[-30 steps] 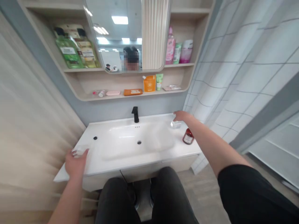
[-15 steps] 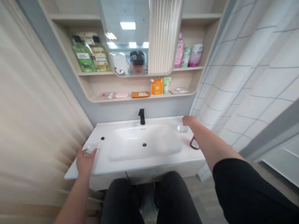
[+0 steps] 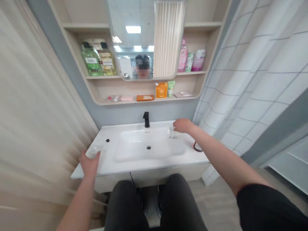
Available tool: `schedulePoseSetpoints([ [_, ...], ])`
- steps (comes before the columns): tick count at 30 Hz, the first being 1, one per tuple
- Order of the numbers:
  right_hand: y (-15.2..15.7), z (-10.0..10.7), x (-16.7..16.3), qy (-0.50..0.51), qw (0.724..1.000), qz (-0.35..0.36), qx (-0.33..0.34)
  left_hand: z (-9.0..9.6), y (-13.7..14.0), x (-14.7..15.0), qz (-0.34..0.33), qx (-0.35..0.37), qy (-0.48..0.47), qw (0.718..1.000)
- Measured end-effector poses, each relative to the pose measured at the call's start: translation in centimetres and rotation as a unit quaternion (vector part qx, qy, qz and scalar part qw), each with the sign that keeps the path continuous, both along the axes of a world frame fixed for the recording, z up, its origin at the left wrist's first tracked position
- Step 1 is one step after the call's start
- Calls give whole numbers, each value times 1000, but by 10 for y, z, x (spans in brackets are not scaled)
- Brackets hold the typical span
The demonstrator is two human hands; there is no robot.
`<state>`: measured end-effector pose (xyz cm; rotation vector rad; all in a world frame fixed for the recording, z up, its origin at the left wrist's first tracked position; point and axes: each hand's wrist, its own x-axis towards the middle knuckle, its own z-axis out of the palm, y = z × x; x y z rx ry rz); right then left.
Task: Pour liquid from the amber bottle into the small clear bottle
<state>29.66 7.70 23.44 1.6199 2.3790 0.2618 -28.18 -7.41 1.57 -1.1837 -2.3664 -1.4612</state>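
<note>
My right hand (image 3: 183, 125) is closed on a clear, see-through cup (image 3: 172, 132) above the right side of the white sink (image 3: 134, 155). The cup is tilted and a little blurred. On the left end of the countertop, my left hand (image 3: 89, 163) has its thumb and fingers apart. Just beyond its fingertips is a clear object (image 3: 96, 149), too faint to name; I cannot tell whether they touch. A brown bottle with a pale label (image 3: 198, 146) stands on the right of the counter, partly behind my right forearm.
A black faucet (image 3: 146, 119) rises behind the basin. Above, a shelf unit (image 3: 96, 103) holds green and yellow bottles (image 3: 97, 61), an orange pouch (image 3: 161, 90) and pink bottles (image 3: 183, 59) around a mirror (image 3: 134, 41). Curtains hang left (image 3: 48, 106) and right (image 3: 240, 80).
My right hand has moved left with the clear cup, from the counter's right end to over the basin. The left hand stays by the clear object, its fingers now wider apart. The view has shifted slightly.
</note>
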Motion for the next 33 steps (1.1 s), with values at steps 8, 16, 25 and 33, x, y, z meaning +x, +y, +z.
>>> schedulePoseSetpoints([
  [8, -124, -6, -88, 98, 971, 210, -54, 35, -62, 195, -433, 19, -118, 894],
  [16, -182, -20, -113, 196, 941, 262, -89, 25, -87, 259, -526, -46, -252, 811],
  [25, -215, -128, -99, 678, 693, 146, -196, 43, -109, 256, -505, 52, -309, 804],
  [33, -238, -172, -111, 746, 625, 59, -221, 65, -128, 248, -560, 2, -233, 795],
])
